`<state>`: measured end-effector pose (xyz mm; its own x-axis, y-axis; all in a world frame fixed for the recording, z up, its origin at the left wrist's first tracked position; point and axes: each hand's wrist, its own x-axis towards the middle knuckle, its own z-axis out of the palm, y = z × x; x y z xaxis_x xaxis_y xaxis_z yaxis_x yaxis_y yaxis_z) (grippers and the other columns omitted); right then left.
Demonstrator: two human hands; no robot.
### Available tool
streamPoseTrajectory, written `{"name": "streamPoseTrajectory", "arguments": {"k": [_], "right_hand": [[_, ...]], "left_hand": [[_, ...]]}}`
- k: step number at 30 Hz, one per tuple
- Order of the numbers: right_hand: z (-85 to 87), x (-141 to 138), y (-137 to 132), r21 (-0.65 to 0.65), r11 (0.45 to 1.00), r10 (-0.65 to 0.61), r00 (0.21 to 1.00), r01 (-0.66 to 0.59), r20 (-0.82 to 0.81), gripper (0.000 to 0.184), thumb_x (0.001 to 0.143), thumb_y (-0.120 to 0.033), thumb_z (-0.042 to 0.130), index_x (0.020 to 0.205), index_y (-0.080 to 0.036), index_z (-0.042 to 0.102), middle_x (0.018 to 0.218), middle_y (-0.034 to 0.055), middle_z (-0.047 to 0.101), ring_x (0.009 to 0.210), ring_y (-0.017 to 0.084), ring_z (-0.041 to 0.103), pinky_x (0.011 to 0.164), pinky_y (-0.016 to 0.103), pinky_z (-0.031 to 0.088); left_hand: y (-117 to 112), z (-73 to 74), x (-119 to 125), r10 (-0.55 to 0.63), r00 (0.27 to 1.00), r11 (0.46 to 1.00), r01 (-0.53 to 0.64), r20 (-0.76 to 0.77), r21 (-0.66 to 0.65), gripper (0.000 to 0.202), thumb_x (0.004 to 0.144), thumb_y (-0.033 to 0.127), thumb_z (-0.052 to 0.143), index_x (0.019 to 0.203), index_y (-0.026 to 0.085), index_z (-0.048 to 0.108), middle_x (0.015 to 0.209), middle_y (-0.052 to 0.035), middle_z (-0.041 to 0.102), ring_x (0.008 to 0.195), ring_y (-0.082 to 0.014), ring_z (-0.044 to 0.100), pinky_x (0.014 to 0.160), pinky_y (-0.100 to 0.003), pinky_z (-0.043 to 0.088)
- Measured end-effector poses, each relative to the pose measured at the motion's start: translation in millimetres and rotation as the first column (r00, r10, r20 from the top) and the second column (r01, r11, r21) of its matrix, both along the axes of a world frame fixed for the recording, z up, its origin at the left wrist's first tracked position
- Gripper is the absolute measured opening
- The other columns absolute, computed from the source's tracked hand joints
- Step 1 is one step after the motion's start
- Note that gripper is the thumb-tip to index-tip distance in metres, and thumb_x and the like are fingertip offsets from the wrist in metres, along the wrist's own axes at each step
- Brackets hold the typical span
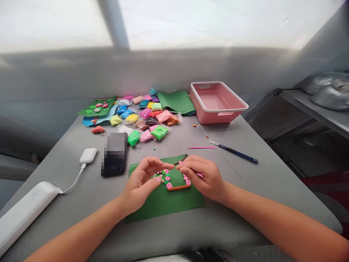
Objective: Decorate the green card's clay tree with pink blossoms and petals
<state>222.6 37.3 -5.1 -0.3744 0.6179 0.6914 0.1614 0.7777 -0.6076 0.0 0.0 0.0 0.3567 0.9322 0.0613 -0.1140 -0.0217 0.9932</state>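
Note:
A dark green sheet (163, 211) lies on the table under both hands. On it is a clay design with a brown strip (178, 187), small pink flowers (169, 185) and green leaves. My left hand (140, 183) hovers over the left part of the design, thumb and index finger spread apart. Its index fingertip nearly meets the fingers of my right hand (205, 176). Those right fingers are pinched together over the right side of the design. A bit of pink shows beneath them, and what they hold is too small to tell.
Several bagged clay colours (145, 112) are heaped at the back, near a pink basket (218, 115). A pink stick tool (201, 147), a dark blue pen-like tool (237, 152) and a thin wire lie to the right. A phone (116, 156), a white charging case (88, 155) and a power strip (32, 207) are left.

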Motion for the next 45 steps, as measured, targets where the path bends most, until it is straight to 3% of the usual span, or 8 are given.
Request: {"name": "streamPoseTrajectory", "arguments": {"k": [5, 8, 15, 19, 22, 26, 32, 45], "right_hand": [[1.9, -1.3, -3.5, -0.016, 0.999, -0.037, 0.999, 0.037, -0.026, 0.006, 0.092, -0.014, 0.063, 0.093, -0.017, 0.068, 0.075, 0.0033, 0.066, 0.06, 0.011, 0.056, 0.054, 0.023, 0.051], [3.4, -1.8, -5.0, 0.007, 1.0, 0.002, 1.0, -0.002, -0.025, 0.014, 0.095, -0.011, 0.055, 0.097, -0.018, 0.068, 0.075, 0.0037, 0.067, 0.066, 0.013, 0.061, 0.06, 0.024, 0.053], [3.1, -1.0, -4.0, -0.008, 1.0, -0.025, 1.0, 0.025, -0.005, 0.01, 0.095, -0.015, 0.059, 0.096, -0.018, 0.068, 0.075, 0.0035, 0.068, 0.061, 0.012, 0.059, 0.058, 0.025, 0.053], [2.6, -1.6, -4.5, -0.018, 1.0, 0.024, 1.0, -0.024, 0.002, 0.017, 0.097, -0.017, 0.057, 0.082, -0.019, 0.065, 0.064, 0.0005, 0.066, 0.059, 0.012, 0.059, 0.058, 0.024, 0.052], [3.2, -4.0, -6.4, -0.038, 0.999, -0.023, 1.0, 0.023, -0.003, 0.007, 0.094, -0.017, 0.061, 0.089, -0.019, 0.065, 0.072, 0.0022, 0.068, 0.055, 0.011, 0.055, 0.052, 0.023, 0.049], [5.4, -6.0, -8.8, -0.007, 1.0, 0.017, 1.0, -0.017, -0.013, 0.012, 0.096, -0.014, 0.055, 0.096, -0.019, 0.066, 0.076, 0.004, 0.069, 0.065, 0.013, 0.062, 0.06, 0.025, 0.055], [7.9, -5.7, -10.9, 0.044, 0.999, -0.002, 1.0, 0.003, -0.015, 0.011, 0.089, -0.011, 0.065, 0.097, -0.018, 0.067, 0.086, 0.0068, 0.068, 0.07, 0.013, 0.065, 0.06, 0.024, 0.058], [9.7, -11.6, -13.7, 0.041, 0.999, 0.035, 0.999, -0.033, -0.04, 0.01, 0.088, -0.013, 0.065, 0.094, -0.02, 0.069, 0.078, 0.0027, 0.065, 0.062, 0.011, 0.061, 0.055, 0.022, 0.056]], "left_hand": [[-6.4, -6.5, -3.5, -0.069, 0.992, 0.988, 0.083, -0.106, 0.133, 0.036, 0.099, 0.025, 0.055, 0.131, 0.035, 0.043, 0.141, -0.0052, 0.064, 0.131, -0.0213, 0.056, 0.108, -0.04, 0.038], [-7.3, -10.2, -3.9, -0.067, 0.992, 0.974, 0.089, -0.108, 0.21, 0.04, 0.099, 0.021, 0.051, 0.135, 0.035, 0.04, 0.141, -0.0062, 0.063, 0.132, -0.0212, 0.055, 0.109, -0.04, 0.038], [-5.4, -15.1, -1.9, -0.048, 0.996, 0.933, 0.072, -0.076, 0.354, 0.044, 0.097, 0.015, 0.05, 0.137, 0.029, 0.039, 0.135, -0.011, 0.067, 0.135, -0.0259, 0.053, 0.112, -0.048, 0.039], [-7.6, -13.2, -1.1, -0.057, 0.992, 0.913, 0.096, -0.109, 0.396, 0.049, 0.095, 0.014, 0.05, 0.139, 0.03, 0.037, 0.14, -0.0123, 0.063, 0.134, -0.0262, 0.054, 0.111, -0.048, 0.038], [-8.4, -12.8, -0.7, -0.054, 0.991, 0.895, 0.103, -0.125, 0.433, 0.054, 0.094, 0.013, 0.05, 0.142, 0.029, 0.033, 0.142, -0.0125, 0.061, 0.134, -0.0257, 0.053, 0.113, -0.047, 0.035], [-8.0, -14.3, -0.6, -0.058, 0.988, 0.88, 0.119, -0.145, 0.46, 0.058, 0.093, 0.012, 0.049, 0.145, 0.028, 0.029, 0.144, -0.0124, 0.06, 0.135, -0.026, 0.051, 0.114, -0.049, 0.034], [-9.0, -15.4, -0.3, -0.052, 0.985, 0.878, 0.125, -0.166, 0.462, 0.059, 0.092, 0.014, 0.049, 0.145, 0.028, 0.028, 0.145, -0.0135, 0.058, 0.134, -0.0286, 0.052, 0.112, -0.053, 0.033], [-10.4, -13.8, 0.3, -0.052, 0.987, 0.881, 0.118, -0.152, 0.458, 0.06, 0.09, 0.013, 0.051, 0.145, 0.028, 0.032, 0.145, -0.0147, 0.058, 0.134, -0.031, 0.051, 0.111, -0.056, 0.034]]}}
